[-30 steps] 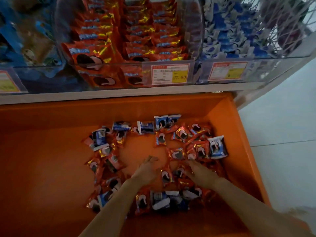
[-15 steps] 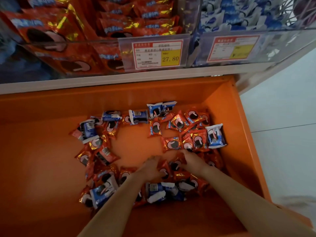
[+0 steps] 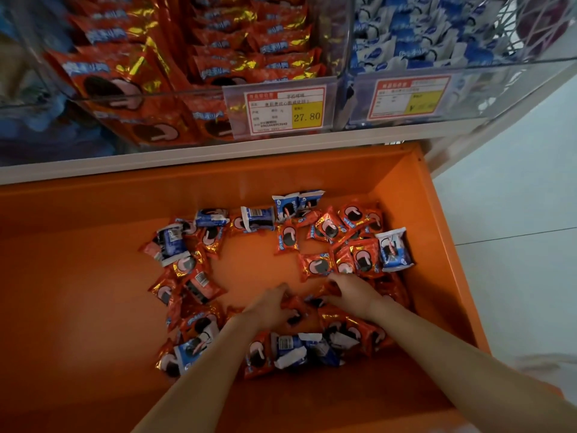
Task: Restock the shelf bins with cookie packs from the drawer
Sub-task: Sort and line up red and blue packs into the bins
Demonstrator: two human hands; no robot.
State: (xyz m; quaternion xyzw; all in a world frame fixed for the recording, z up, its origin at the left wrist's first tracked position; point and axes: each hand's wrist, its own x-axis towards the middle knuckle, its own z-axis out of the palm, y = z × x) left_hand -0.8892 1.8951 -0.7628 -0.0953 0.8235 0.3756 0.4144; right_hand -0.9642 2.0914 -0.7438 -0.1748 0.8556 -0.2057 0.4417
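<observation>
- Nearest, both forearms are stretched down into the open orange drawer (image 3: 93,307), because the stock lies on its bottom.
- The left hand (image 3: 268,307) and the right hand (image 3: 354,295) are brought close together in the middle of the pile. Each grip is closed on the red packs (image 3: 298,304), with the fingers curled over them. It is judged that several packs are being gathered at once, so that fewer trips are needed.
- Around the hands, more red packs and some blue packs (image 3: 393,250) are scattered loose and mixed, so sorting by colour is required before anything is lifted.
- Only red ones seem to be taken now; how many are held cannot be told.
- Above the drawer, behind the white shelf edge (image 3: 187,157), the clear red bin (image 3: 187,73) is seen already rather full, with a price label (image 3: 284,109) on its front.
- To its right, the blue bin (image 3: 421,35) is kept apart by a wall, so each colour is given its own place.
</observation>
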